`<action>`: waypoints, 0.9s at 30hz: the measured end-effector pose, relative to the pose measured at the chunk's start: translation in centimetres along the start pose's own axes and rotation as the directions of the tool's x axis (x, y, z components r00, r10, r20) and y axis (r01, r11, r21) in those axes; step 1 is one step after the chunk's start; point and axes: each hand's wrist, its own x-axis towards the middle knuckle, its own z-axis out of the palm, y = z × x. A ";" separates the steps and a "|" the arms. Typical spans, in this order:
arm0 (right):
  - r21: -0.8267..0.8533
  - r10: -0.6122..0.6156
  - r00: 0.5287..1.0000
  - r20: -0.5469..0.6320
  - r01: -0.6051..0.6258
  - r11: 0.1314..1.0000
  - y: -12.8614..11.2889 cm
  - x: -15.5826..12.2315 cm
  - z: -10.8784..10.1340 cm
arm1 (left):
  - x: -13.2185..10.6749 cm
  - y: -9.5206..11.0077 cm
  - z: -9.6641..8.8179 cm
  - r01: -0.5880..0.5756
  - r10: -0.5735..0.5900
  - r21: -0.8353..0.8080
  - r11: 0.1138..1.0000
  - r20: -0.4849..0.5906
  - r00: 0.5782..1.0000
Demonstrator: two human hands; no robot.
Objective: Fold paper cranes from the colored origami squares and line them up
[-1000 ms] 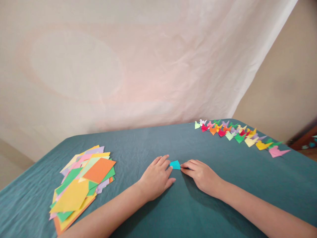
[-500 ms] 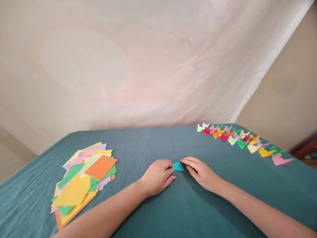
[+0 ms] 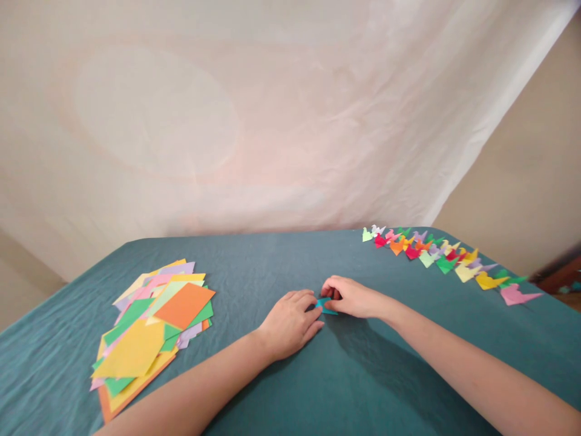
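A small folded piece of blue origami paper [image 3: 327, 307] lies at the middle of the table, largely covered by my fingers. From the left, my left hand [image 3: 290, 321] rests on the cloth and holds the paper's left end under its bent fingers. My right hand [image 3: 347, 297] reaches in from the other side, thumb and index finger pinched on the upper right part of the paper. A pointed blue corner shows just below the right fingertips. The exact fold under the fingers is hidden.
A loose pile of coloured paper sheets [image 3: 136, 348] spreads over the left of the table, near my left forearm. Several folded paper birds [image 3: 447, 264] stand in rows along the right edge. A dark green cloth [image 3: 254, 260] covers the table, and a pale sheet [image 3: 281, 121] hangs behind.
My right hand has moved left and slightly up, from the paper's right tip onto the paper, and its fingers have curled into a pinch. The left hand stays in place.
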 end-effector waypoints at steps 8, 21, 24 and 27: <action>0.076 0.091 0.993 0.078 -0.097 0.992 0.4 0.5 0.0 | -0.3 0.1 0.3 0.044 -0.044 -0.017 0.999 -0.027 0.999; 0.580 0.272 0.959 -0.080 -0.178 0.795 -0.5 -2.9 1.2 | -0.2 0.0 0.2 0.018 -0.027 -0.075 0.997 -0.116 0.993; 0.717 0.311 0.948 -0.070 -0.169 0.676 -1.2 -3.7 1.8 | -0.2 -0.1 0.2 0.004 -0.013 -0.081 0.997 -0.114 0.993; 0.805 0.341 0.938 -0.057 -0.159 0.571 -1.7 -4.2 2.3 | -0.2 -0.1 0.3 -0.004 -0.006 -0.093 0.996 -0.104 0.995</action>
